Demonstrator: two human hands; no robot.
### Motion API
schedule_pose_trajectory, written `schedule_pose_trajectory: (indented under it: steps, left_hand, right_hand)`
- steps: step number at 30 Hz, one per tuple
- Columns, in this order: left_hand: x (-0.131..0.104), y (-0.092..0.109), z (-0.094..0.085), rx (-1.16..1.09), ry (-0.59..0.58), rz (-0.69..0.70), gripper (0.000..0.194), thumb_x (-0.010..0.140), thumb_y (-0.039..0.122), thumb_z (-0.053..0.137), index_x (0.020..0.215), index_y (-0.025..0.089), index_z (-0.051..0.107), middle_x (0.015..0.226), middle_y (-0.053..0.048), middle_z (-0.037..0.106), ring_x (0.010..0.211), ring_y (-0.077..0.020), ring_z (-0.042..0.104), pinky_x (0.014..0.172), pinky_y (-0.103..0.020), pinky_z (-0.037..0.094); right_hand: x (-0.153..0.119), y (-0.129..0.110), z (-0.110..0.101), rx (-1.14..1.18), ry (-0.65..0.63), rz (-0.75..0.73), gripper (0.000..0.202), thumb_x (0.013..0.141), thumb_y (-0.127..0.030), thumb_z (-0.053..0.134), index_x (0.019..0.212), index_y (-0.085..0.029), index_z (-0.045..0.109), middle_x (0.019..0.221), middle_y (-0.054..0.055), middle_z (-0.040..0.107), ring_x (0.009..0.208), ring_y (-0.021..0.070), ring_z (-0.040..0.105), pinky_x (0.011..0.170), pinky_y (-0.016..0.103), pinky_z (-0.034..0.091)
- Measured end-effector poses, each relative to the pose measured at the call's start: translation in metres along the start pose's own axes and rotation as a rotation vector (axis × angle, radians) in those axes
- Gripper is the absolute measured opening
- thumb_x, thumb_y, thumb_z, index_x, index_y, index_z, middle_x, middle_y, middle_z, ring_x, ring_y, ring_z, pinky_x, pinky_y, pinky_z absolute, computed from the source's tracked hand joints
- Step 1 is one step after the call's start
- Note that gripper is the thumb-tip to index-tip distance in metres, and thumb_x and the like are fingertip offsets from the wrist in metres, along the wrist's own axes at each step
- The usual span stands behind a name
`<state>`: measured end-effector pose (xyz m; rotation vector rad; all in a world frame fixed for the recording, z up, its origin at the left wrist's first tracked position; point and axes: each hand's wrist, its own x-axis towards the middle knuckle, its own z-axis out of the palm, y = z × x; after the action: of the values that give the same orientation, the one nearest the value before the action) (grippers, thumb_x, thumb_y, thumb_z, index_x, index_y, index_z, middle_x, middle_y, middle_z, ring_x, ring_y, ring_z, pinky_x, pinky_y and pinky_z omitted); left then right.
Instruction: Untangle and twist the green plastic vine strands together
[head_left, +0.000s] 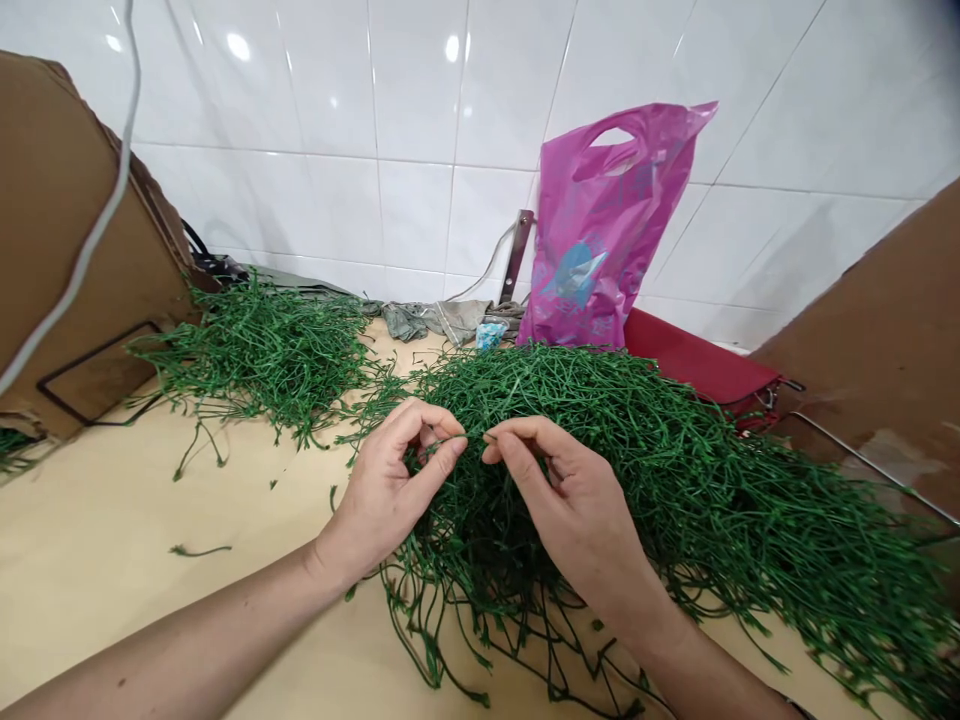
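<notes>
My left hand (401, 480) pinches a thin green stem between thumb and index finger, above the middle of the work surface. Facing it, a small gap away, my right hand (574, 510) has its thumb and index fingertips pressed together; whatever they hold is too small to make out. Beneath and behind both hands spreads a big tangled heap of green stems (675, 450), thin and wiry with small branching tips. A smaller pile of the same stems (277, 345) lies to the left. One loose stem (199, 551) rests apart on the pale table (90, 560).
A purple plastic bag (600, 220) stands against the tiled wall (300, 90), beside a red case-like item (697, 360). Cardboard boxes flank both sides, the left box (67, 230) with a white cable (97, 230) hanging before it. Grey cloth (450, 322) lies along the wall.
</notes>
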<state>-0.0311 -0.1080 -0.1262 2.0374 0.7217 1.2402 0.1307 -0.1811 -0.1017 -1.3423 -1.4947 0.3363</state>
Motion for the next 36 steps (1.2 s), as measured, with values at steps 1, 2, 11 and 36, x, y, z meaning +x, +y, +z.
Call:
schedule_pose_trajectory:
  steps: [1, 2, 11, 36]
  left_hand:
    - [0.000, 0.000, -0.001, 0.066, 0.013, 0.087, 0.006, 0.095, 0.017, 0.059, 0.090, 0.020, 0.061, 0.083, 0.000, 0.057, 0.078, -0.0131, 0.052, 0.069, -0.025, 0.042]
    - [-0.001, 0.001, -0.002, 0.118, 0.024, 0.166, 0.007, 0.095, 0.014, 0.059, 0.091, 0.020, 0.062, 0.083, 0.000, 0.059, 0.080, -0.0132, 0.054, 0.071, -0.025, 0.043]
    - [-0.002, 0.005, -0.003, 0.206, 0.020, 0.245, 0.009, 0.094, 0.011, 0.060, 0.091, 0.019, 0.063, 0.084, -0.001, 0.061, 0.081, -0.0139, 0.058, 0.073, -0.026, 0.046]
    - [0.007, 0.009, 0.014, -0.094, -0.141, -0.309, 0.016, 0.088, 0.030, 0.060, 0.080, 0.016, 0.062, 0.072, 0.001, 0.059, 0.065, -0.0128, 0.048, 0.061, -0.025, 0.037]
  right_hand:
    - [0.000, -0.002, -0.001, 0.060, -0.037, 0.047, 0.026, 0.100, -0.031, 0.049, 0.084, -0.021, 0.067, 0.081, 0.002, 0.071, 0.079, 0.0170, 0.066, 0.074, 0.028, 0.052]
    - [0.001, -0.004, -0.001, 0.107, -0.074, 0.081, 0.032, 0.101, -0.034, 0.046, 0.081, -0.021, 0.067, 0.079, 0.002, 0.070, 0.079, 0.0169, 0.065, 0.073, 0.027, 0.052]
    - [0.001, -0.003, 0.001, 0.206, -0.222, 0.170, 0.015, 0.090, -0.026, 0.053, 0.078, -0.021, 0.062, 0.077, 0.000, 0.065, 0.074, 0.0148, 0.060, 0.070, 0.026, 0.049]
    - [0.018, 0.028, 0.021, -0.209, 0.001, 0.022, 0.011, 0.080, -0.018, 0.043, 0.071, -0.024, 0.043, 0.062, -0.005, 0.044, 0.057, 0.0141, 0.043, 0.055, 0.027, 0.033]
